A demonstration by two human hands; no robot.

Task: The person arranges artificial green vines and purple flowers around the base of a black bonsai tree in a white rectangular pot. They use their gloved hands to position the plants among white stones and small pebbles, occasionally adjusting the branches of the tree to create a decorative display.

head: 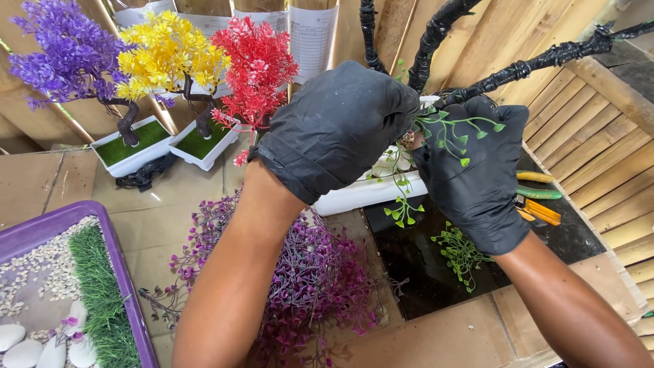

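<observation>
Left hand (337,126), in a black glove, curled down over the base of a bare artificial tree with black-wrapped branches (436,34); fingers bent, what they grip is hidden beneath the palm. Right hand (477,174), also black-gloved, closed around a thin green plastic sprig with small leaf tips (449,133), held against the trunk base just beside the left hand. The tree stands in a white rectangular plastic pot (368,191) at table centre, mostly covered by both hands. Below the pot: a heap of purple-pink plastic foliage sprigs (320,279) on brown cardboard, and a loose green sprig (460,252) on a black sheet. Right of the right hand: yellow-handled pliers (538,208). Rear left, in a row: three finished small trees, purple (65,54), yellow (167,51) and red (255,65), the purple and yellow ones in white pots with green turf. Behind them, white printed paper sheets (310,34) hang on the wooden slat wall. Lower left: a purple tray (122,272) holding white pebbles and a strip of green artificial grass.
</observation>
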